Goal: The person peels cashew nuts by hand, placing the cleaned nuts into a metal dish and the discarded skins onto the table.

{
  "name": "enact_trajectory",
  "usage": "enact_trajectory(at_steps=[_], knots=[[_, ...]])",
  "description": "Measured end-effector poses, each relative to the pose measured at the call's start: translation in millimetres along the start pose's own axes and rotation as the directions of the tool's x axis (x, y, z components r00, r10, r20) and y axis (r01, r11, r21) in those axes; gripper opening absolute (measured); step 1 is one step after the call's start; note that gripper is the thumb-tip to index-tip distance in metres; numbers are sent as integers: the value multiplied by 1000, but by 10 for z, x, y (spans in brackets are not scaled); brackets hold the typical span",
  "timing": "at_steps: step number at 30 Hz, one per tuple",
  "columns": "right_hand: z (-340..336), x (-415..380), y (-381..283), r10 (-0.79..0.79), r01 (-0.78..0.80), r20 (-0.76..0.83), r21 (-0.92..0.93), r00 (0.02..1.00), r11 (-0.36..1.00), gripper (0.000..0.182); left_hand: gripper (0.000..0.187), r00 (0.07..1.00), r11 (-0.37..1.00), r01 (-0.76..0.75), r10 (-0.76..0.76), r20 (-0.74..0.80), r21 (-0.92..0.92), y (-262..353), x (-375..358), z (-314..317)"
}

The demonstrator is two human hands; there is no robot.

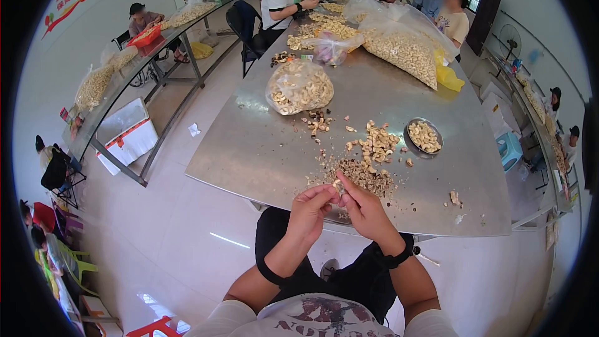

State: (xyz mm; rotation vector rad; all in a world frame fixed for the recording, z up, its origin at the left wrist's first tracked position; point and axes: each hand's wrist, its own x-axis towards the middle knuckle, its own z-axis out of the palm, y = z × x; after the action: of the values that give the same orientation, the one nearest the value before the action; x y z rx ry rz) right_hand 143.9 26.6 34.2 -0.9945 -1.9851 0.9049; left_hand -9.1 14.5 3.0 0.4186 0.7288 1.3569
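Note:
A cashew nut (337, 185) is pinched between the fingertips of my left hand (310, 207) and my right hand (367, 207), just over the table's near edge. Both hands are closed around it and touch each other. Right beyond them lies a heap of peeled skin crumbs (355, 178). Behind that is a loose pile of cashews (377, 142). To its right stands a round metal bowl (409, 140) with pale cashews in it. A clear plastic bag of cashews (299, 87) sits farther back on the left, with a few dark pieces (318, 122) beside it.
The metal table (249, 143) carries a large bag of cashews (399, 50) at the back, near a yellow bag (449, 78). Several people work around its far end. A side table (134, 65) with more bags runs along the left, above a white foam box (134, 140).

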Motion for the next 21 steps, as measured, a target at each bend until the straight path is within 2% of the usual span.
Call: enact_trajectory(at_steps=[3, 5, 9, 11, 14, 21], knots=[[-7, 2, 3, 8, -8, 8, 14, 1000, 1000, 46, 11, 1000, 1000, 25, -25, -6, -17, 3, -1, 3], [-2, 1, 32, -63, 62, -17, -57, 998, 996, 47, 10, 999, 998, 47, -46, 20, -37, 3, 2, -5], [1, 2, 41, -83, 82, -21, -66, 996, 994, 48, 10, 998, 997, 54, -53, 23, -45, 11, 3, -2], [-1, -5, 46, 24, -25, 37, 30, 999, 999, 50, 10, 998, 997, 57, -56, 26, -50, 3, 17, -24], [-29, -6, 15, 64, -70, 82, 71, 995, 995, 51, 10, 997, 998, 62, -60, 56, -32, 7, 55, -76], [-67, -3, 38, 67, -77, 115, 85, 991, 993, 52, 8, 998, 999, 40, -41, 48, 14, -6, 64, -89]])
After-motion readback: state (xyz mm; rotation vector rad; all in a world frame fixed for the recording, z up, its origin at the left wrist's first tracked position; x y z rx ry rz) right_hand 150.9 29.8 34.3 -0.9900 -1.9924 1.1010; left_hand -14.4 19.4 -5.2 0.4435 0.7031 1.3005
